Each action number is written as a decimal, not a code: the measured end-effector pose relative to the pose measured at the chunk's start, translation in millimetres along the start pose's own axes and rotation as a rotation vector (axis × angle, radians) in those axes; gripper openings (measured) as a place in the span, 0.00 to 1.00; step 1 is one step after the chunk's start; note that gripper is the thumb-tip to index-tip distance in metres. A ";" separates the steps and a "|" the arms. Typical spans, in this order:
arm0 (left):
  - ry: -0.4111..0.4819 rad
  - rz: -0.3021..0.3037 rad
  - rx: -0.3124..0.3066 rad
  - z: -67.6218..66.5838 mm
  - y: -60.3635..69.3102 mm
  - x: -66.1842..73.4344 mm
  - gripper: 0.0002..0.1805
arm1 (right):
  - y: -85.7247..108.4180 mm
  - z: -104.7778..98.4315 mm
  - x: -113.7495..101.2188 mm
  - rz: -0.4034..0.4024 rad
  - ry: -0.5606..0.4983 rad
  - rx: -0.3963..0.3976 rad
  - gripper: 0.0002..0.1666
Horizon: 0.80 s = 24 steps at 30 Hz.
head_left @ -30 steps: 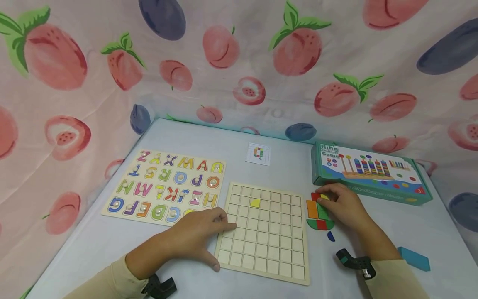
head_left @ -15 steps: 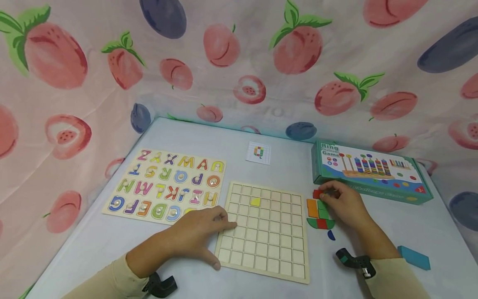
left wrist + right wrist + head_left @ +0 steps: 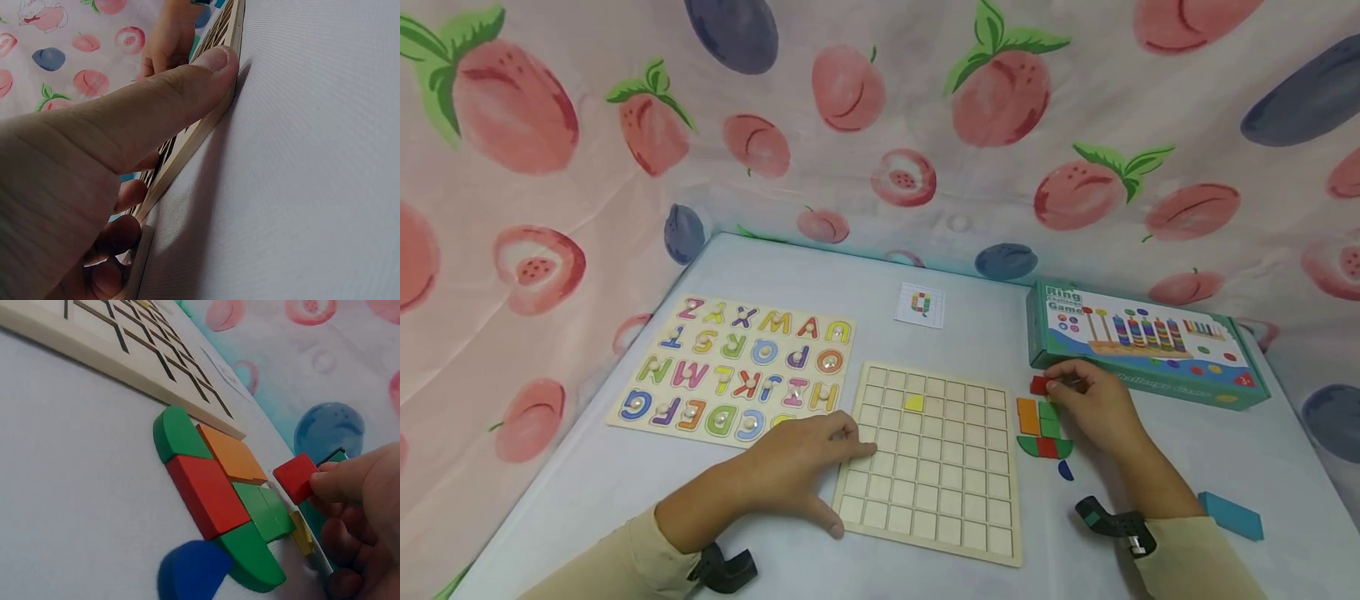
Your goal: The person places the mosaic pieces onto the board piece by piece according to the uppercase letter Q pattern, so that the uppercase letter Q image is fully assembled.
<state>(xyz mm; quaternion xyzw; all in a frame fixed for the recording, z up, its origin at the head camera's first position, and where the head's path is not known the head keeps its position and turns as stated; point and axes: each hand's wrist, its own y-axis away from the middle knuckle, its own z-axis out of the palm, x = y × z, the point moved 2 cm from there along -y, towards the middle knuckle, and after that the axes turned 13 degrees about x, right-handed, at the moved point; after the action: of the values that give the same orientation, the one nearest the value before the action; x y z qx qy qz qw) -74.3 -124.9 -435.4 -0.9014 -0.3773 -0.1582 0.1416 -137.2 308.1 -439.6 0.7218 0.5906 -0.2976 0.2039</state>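
Red block [image 3: 294, 477] is pinched by your right hand [image 3: 1093, 408] between the coloured blocks [image 3: 1028, 417] and the box [image 3: 1150, 346]. Your left hand [image 3: 792, 467], thumb spread wide, touches the wooden grid board [image 3: 928, 473].

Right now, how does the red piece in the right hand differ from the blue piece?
The red piece is pinched in the right hand; the blue piece lies on the white table. The red piece looks square, while the blue piece has a rounded side. Both are off the grid board.
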 end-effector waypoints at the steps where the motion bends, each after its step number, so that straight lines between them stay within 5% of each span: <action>1: 0.000 0.000 0.000 0.1 0.0 -0.1 0.56 | -0.1 -0.2 -0.2 0.000 -0.007 -0.002 0.16; 14: 0.004 0.003 0.002 1.1 0.4 -1.5 0.56 | 1.2 2.7 -18.5 0.023 -0.199 -0.106 0.19; 24: -0.005 -0.006 -0.002 0.8 -0.1 -1.0 0.56 | 2.4 16.8 -39.4 -0.011 -0.225 -0.139 0.16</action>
<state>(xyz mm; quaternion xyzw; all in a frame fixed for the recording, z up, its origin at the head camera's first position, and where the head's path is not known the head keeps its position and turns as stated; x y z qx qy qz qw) -74.9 -125.1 -436.5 -0.9008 -0.3802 -0.1568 0.1391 -143.0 267.9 -425.8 0.6647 0.5871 -0.3363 0.3167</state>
